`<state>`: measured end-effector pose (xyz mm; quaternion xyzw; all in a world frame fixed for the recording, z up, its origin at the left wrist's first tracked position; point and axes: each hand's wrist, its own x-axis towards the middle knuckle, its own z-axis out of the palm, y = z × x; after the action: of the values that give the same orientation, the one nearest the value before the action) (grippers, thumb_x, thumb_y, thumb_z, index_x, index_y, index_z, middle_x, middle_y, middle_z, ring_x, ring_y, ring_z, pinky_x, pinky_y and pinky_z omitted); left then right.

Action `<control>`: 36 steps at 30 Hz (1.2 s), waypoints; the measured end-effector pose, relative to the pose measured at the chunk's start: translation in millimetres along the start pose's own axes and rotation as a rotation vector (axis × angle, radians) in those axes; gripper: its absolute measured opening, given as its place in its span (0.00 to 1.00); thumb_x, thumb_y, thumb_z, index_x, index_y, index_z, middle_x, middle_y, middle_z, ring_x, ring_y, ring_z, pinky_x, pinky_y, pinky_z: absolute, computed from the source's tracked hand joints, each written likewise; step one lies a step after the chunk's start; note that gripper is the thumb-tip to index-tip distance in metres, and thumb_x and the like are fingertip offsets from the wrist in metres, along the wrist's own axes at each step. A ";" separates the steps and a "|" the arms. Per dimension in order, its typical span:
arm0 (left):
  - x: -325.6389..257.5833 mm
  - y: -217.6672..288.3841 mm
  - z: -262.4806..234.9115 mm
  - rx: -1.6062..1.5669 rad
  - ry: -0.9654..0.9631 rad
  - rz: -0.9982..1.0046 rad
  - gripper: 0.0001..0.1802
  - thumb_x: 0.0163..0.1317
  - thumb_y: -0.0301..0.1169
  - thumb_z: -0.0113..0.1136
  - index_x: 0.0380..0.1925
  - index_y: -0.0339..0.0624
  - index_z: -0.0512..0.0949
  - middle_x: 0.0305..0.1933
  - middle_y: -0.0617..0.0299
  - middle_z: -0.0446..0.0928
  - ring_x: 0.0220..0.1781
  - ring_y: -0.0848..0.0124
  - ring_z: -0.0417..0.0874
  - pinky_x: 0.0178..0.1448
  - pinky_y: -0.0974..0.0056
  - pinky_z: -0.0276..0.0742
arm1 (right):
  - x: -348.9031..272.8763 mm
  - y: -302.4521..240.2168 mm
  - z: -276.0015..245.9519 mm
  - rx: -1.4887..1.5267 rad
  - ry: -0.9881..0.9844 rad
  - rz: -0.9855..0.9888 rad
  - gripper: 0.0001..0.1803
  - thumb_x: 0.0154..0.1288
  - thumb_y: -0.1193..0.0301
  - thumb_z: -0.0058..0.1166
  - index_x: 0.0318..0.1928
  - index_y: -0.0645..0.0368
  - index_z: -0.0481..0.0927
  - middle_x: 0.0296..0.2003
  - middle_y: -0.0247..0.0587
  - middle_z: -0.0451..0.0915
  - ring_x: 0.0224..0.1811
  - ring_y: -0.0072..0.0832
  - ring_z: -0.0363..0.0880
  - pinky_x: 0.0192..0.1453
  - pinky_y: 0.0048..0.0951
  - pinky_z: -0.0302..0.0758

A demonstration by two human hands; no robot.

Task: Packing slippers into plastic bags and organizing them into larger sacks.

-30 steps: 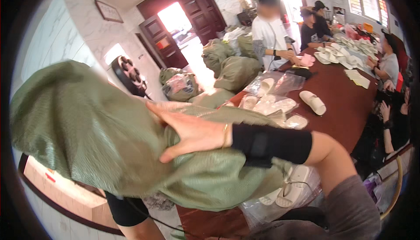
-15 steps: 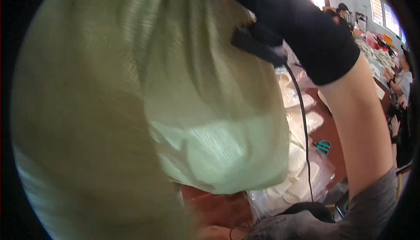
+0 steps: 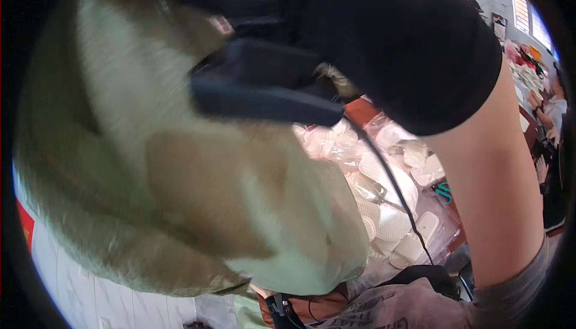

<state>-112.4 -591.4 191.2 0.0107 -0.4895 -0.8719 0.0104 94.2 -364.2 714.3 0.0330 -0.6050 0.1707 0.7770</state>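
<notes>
A big green woven sack (image 3: 252, 221) fills the left and middle of the view, bulging and partly smeared by motion. My right arm (image 3: 495, 185) reaches up from the lower right in a black sleeve (image 3: 408, 53); its hand does not show. A dark box-like device (image 3: 270, 95) with a black cable sits along that sleeve, in front of the sack. Under the sack's lower edge, a sliver of my left hand (image 3: 261, 291) shows beside a black wrist strap (image 3: 279, 306). The sack hides its fingers.
Cream-coloured shoe soles (image 3: 384, 215) in clear plastic bags cover the table to the right of the sack. Teal-handled scissors (image 3: 443, 192) lie by my right forearm. Other people's arms (image 3: 543, 116) and heaped items are at the far right. Pale floor tiles (image 3: 120, 305) show lower left.
The sack has swung left and changed shape, baring more of the soles and floor. My right sleeve and the device have moved left across the view. My left wrist strap has come into sight.
</notes>
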 end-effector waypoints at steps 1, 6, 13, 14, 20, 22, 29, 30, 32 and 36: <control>9.0 0.3 -13.1 0.019 0.002 0.020 0.38 0.69 0.59 0.33 0.72 0.47 0.50 0.75 0.57 0.49 0.75 0.58 0.50 0.74 0.51 0.52 | -24.8 -2.9 -10.4 0.242 -0.157 0.076 0.18 0.64 0.66 0.43 0.44 0.67 0.81 0.36 0.58 0.80 0.43 0.43 0.81 0.48 0.42 0.75; 32.9 -15.9 -71.7 0.118 -0.017 0.060 0.38 0.69 0.58 0.33 0.71 0.46 0.50 0.75 0.56 0.50 0.75 0.58 0.51 0.74 0.52 0.53 | -146.2 4.3 -36.2 1.177 -0.804 0.391 0.22 0.73 0.59 0.38 0.48 0.66 0.77 0.27 0.40 0.82 0.31 0.30 0.81 0.34 0.31 0.79; 68.1 -59.4 -85.1 0.201 -0.081 0.103 0.38 0.69 0.58 0.34 0.71 0.45 0.51 0.74 0.55 0.51 0.74 0.58 0.52 0.74 0.52 0.54 | -386.0 144.4 -138.2 -0.267 -1.361 0.796 0.46 0.60 0.38 0.48 0.73 0.40 0.50 0.59 0.53 0.68 0.62 0.56 0.65 0.67 0.44 0.60; 70.2 -67.8 -82.3 0.216 -0.098 0.107 0.38 0.69 0.57 0.34 0.71 0.45 0.51 0.74 0.55 0.51 0.74 0.58 0.53 0.74 0.52 0.54 | -407.7 149.4 -165.0 -0.242 -1.306 0.916 0.41 0.64 0.40 0.44 0.72 0.41 0.53 0.57 0.54 0.70 0.62 0.53 0.65 0.65 0.41 0.62; 113.9 -70.0 -95.9 0.382 -0.177 0.202 0.38 0.70 0.57 0.35 0.71 0.44 0.51 0.74 0.54 0.52 0.73 0.58 0.54 0.73 0.53 0.55 | -394.3 170.2 -207.5 -0.136 -0.706 0.914 0.06 0.60 0.73 0.51 0.35 0.59 0.80 0.31 0.41 0.80 0.38 0.38 0.79 0.47 0.36 0.73; 138.4 -63.6 -91.1 0.420 -0.216 0.248 0.38 0.70 0.57 0.35 0.71 0.44 0.52 0.74 0.54 0.53 0.73 0.58 0.54 0.73 0.53 0.55 | -402.3 187.5 -210.7 -0.321 -0.696 0.796 0.06 0.59 0.73 0.50 0.34 0.58 0.79 0.30 0.42 0.80 0.36 0.40 0.79 0.44 0.37 0.73; 155.4 -100.9 -72.8 0.479 -0.359 0.282 0.38 0.70 0.56 0.36 0.70 0.42 0.52 0.73 0.53 0.54 0.73 0.58 0.56 0.73 0.53 0.56 | -432.3 254.0 -271.5 -1.021 -0.478 0.757 0.05 0.56 0.74 0.48 0.27 0.57 0.77 0.26 0.48 0.78 0.33 0.46 0.78 0.38 0.42 0.71; 159.5 -103.3 -65.8 0.488 -0.384 0.297 0.38 0.70 0.56 0.36 0.70 0.42 0.52 0.73 0.53 0.54 0.73 0.58 0.56 0.73 0.54 0.56 | -436.3 258.3 -276.6 -1.025 -0.466 0.749 0.05 0.56 0.74 0.48 0.27 0.57 0.77 0.26 0.48 0.78 0.33 0.46 0.78 0.38 0.42 0.71; 165.1 -102.6 -51.8 0.507 -0.428 0.338 0.38 0.70 0.56 0.36 0.70 0.42 0.52 0.73 0.53 0.54 0.72 0.57 0.56 0.73 0.54 0.56 | -443.8 264.0 -286.7 -1.069 -0.495 0.721 0.06 0.57 0.73 0.47 0.26 0.57 0.77 0.26 0.49 0.78 0.32 0.46 0.78 0.37 0.43 0.70; 166.1 -81.5 -27.6 0.588 -0.510 0.412 0.37 0.70 0.55 0.37 0.70 0.41 0.53 0.73 0.52 0.55 0.72 0.57 0.57 0.73 0.54 0.57 | -459.4 263.5 -308.3 -1.154 -0.473 0.705 0.06 0.57 0.72 0.48 0.27 0.57 0.77 0.26 0.48 0.79 0.35 0.48 0.78 0.38 0.45 0.71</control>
<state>-278.2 -577.3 105.8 -0.3004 -0.6955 -0.6500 0.0594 203.9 -140.6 154.3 -0.5445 -0.7257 0.0528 0.4173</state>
